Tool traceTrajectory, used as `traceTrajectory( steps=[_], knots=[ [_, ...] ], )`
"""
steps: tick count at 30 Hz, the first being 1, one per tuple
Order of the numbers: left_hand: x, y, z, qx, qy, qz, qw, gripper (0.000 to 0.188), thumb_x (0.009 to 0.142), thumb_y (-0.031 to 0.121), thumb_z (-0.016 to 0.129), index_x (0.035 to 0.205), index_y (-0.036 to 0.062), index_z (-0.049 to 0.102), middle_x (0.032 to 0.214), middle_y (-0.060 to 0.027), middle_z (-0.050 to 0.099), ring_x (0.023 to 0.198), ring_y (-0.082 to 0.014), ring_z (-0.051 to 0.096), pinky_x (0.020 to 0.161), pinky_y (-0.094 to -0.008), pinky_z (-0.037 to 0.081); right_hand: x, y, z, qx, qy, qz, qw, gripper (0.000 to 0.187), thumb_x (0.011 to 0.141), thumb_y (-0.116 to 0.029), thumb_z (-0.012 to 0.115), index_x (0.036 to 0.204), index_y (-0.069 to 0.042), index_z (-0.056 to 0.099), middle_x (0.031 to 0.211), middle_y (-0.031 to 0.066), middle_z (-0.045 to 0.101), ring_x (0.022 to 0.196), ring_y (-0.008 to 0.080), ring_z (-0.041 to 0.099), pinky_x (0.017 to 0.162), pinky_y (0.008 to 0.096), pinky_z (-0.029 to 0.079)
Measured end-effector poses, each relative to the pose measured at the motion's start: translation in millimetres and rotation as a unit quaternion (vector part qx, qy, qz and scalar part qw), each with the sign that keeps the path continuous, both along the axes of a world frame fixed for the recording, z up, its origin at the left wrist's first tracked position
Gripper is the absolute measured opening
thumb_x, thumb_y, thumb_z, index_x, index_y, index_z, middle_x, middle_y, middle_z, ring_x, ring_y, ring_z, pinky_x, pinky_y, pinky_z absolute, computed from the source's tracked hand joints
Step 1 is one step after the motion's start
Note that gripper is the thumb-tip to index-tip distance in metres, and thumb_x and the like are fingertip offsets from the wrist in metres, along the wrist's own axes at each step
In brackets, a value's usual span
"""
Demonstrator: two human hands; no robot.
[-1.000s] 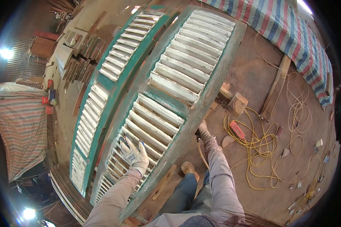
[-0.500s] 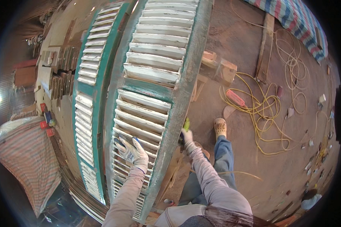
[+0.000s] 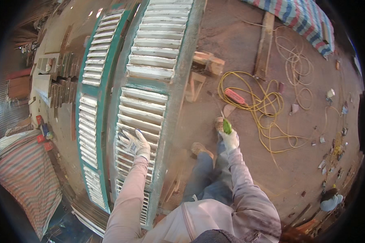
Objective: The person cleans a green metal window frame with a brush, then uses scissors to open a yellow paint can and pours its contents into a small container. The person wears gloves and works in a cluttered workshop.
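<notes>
My left hand (image 3: pixel 137 145), in a white glove with blue-grey fingertips, lies with spread fingers on the white slats of a louvred shutter (image 3: pixel 140 119). That shutter has peeling white slats, a green inner frame and a worn grey edge. Off to its right, my right hand (image 3: pixel 231 140), also gloved, is closed around a green-handled tool (image 3: pixel 227 126). The tool points away from me, above my shoe, apart from the shutter. A thin dark line shows beyond the green part, but I cannot make out its working end.
A second green-framed shutter (image 3: pixel 89 117) stands left of the first. Wooden blocks (image 3: pixel 215 66) sit beyond the near shutter's right edge. On the floor lie a yellow cable (image 3: pixel 267 106), a red power strip (image 3: pixel 234 96) and a long plank (image 3: pixel 265 46). A striped tarp (image 3: pixel 300 20) covers the far right.
My right hand has drawn away from the shutter's edge to the right, bringing the green-handled tool into fuller view. My left hand stays on the slats, its fingers spread a little wider.
</notes>
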State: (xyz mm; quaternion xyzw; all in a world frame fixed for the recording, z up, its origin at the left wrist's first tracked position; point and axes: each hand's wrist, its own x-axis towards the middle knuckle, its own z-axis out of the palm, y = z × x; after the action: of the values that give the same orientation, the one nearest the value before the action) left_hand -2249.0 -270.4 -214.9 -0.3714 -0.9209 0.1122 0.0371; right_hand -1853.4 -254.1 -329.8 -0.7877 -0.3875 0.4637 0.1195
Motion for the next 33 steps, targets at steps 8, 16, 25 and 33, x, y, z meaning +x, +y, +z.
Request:
traceTrajectory(
  steps=[8,16,25,33],
  knots=[
    [-0.7,9.4,6.8,-0.033,-0.051,0.050,0.997,0.083,0.099,0.066,0.028,0.157,0.0070,0.024,0.158,-0.0277,0.022,0.144,-0.0543,0.019,0.114,-0.0683,0.018,-27.9,8.2,69.6,0.097,-0.063,0.124,0.985,0.035,0.096,-0.038,0.056,0.114,-0.008,0.049,0.089,0.0257,0.070,0.083,0.0466,0.068,0.072,0.0555,0.051],
    [36.9,11.8,26.5,-0.056,-0.172,0.041,0.983,0.096,0.093,0.077,0.030,0.161,0.0134,0.007,0.165,-0.0214,0.008,0.149,-0.0490,0.015,0.114,-0.0713,0.016,-109.2,72.5,79.1,0.103,-0.036,0.113,0.988,0.038,0.098,-0.033,0.051,0.118,-0.001,0.049,0.089,0.0264,0.071,0.086,0.0452,0.070,0.075,0.0545,0.054],
    [73.6,33.0,50.2,-0.170,-0.261,0.095,0.946,0.135,0.069,0.080,0.069,0.158,0.0260,-0.019,0.162,-0.0289,-0.015,0.147,-0.0577,-0.006,0.115,-0.0700,0.007,-81.8,51.2,60.2,0.103,0.000,0.119,0.988,0.040,0.097,-0.032,0.052,0.120,0.000,0.048,0.091,0.0257,0.071,0.084,0.0443,0.069,0.072,0.0545,0.053],
    [79.7,42.9,65.7,-0.213,-0.273,0.109,0.932,0.147,0.065,0.072,0.079,0.155,0.0221,-0.026,0.161,-0.0300,-0.020,0.149,-0.0528,-0.008,0.120,-0.0616,0.006,-140.3,107.5,16.5,0.202,0.108,0.167,0.959,0.048,0.095,-0.035,0.058,0.126,0.000,0.049,0.095,0.0272,0.070,0.087,0.0451,0.068,0.075,0.0540,0.052]
  ],
)
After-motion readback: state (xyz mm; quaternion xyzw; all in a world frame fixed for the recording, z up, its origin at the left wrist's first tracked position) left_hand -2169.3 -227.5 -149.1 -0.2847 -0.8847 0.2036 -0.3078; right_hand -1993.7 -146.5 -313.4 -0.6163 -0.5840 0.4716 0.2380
